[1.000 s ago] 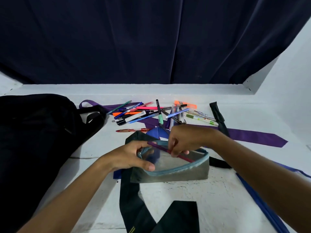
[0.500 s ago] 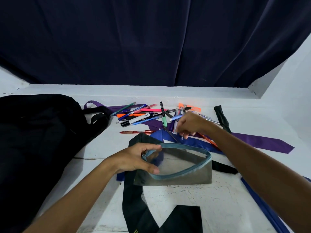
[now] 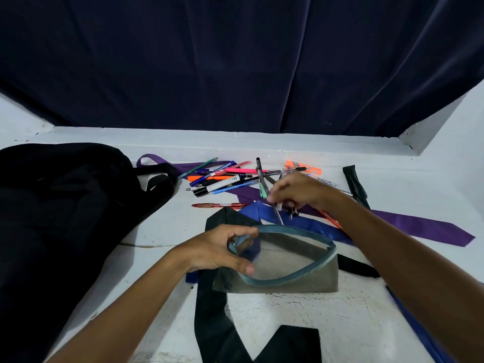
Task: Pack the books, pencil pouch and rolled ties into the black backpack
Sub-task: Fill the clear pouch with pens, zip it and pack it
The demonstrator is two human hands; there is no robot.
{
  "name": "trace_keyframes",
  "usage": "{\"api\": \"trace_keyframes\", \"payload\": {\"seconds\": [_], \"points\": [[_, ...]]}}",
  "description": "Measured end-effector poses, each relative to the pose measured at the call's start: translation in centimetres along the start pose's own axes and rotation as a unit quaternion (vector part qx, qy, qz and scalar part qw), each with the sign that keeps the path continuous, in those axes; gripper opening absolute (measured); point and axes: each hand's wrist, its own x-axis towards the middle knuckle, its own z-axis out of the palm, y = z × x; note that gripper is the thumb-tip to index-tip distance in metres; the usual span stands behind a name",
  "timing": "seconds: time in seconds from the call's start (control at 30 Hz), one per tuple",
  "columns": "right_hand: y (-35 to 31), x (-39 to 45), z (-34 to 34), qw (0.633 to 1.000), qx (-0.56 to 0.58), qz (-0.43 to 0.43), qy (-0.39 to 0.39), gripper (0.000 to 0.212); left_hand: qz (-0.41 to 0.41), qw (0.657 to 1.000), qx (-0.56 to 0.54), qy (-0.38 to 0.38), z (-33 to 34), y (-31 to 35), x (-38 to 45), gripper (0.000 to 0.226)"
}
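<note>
My left grip (image 3: 220, 251) pinches the zipper rim of the pencil pouch (image 3: 285, 268), holding its mouth open on the tabletop (image 3: 301, 318). My right grip (image 3: 296, 191), just beyond the pouch, is closed on a few pens (image 3: 276, 209), tips pointing down at the opening. Loose pens (image 3: 222, 179) lie past it. Black backpack (image 3: 65, 205) sits left of my left grip, ties unrolled: purple tie (image 3: 419, 226) to the right, black tie (image 3: 212, 318) under the pouch.

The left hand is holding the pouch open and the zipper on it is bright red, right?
Not quite. In the head view the left hand does hold the pouch open, but its zipper is blue-teal, not red.
</note>
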Motion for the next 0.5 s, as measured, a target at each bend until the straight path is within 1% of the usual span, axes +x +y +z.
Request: {"api": "trace_keyframes", "payload": {"seconds": [0.07, 0.1, 0.17, 0.2, 0.27, 0.33, 0.37, 0.43, 0.5], "points": [[-1.3, -1.7, -0.7, 0.993, 0.109, -0.050, 0.009, 0.009, 0.003, 1.000, 0.002, 0.000, 0.0, -0.1, 0.1, 0.093], [-2.0, -2.5, -1.0, 0.989, 0.137, -0.063, 0.000, 0.009, 0.003, 1.000, 0.005, 0.000, 0.0, -0.2, 0.2, 0.097], [-2.8, -4.1, -1.2, 0.988, 0.129, -0.072, -0.035, 0.012, 0.000, 1.000, 0.012, 0.000, 0.1, -0.2, 0.1, 0.106], [-3.0, -4.7, -1.2, 0.991, 0.098, -0.069, -0.054, 0.014, 0.001, 1.000, 0.012, 0.000, 0.2, -0.2, 0.1, 0.108], [-2.9, -5.5, -0.8, 0.994, -0.015, -0.063, -0.092, 0.012, 0.002, 1.000, 0.005, -0.002, 0.3, -0.1, 0.1, 0.107], [-2.6, -5.8, -0.1, 0.979, -0.146, -0.055, -0.130, 0.007, 0.002, 1.000, -0.002, -0.007, 0.3, -0.1, 0.0, 0.106], [-2.4, -5.8, 0.4, 0.970, -0.192, -0.047, -0.141, 0.006, 0.000, 1.000, 0.000, -0.008, 0.3, -0.1, 0.0, 0.105], [-2.0, -5.9, 1.5, 0.956, -0.253, -0.029, -0.146, 0.006, 0.002, 1.000, 0.003, -0.006, 0.3, -0.2, 0.0, 0.102], [-1.8, -6.1, 2.7, 0.944, -0.295, -0.014, -0.145, 0.010, 0.003, 1.000, -0.006, -0.005, 0.3, -0.3, 0.0, 0.110]]}}
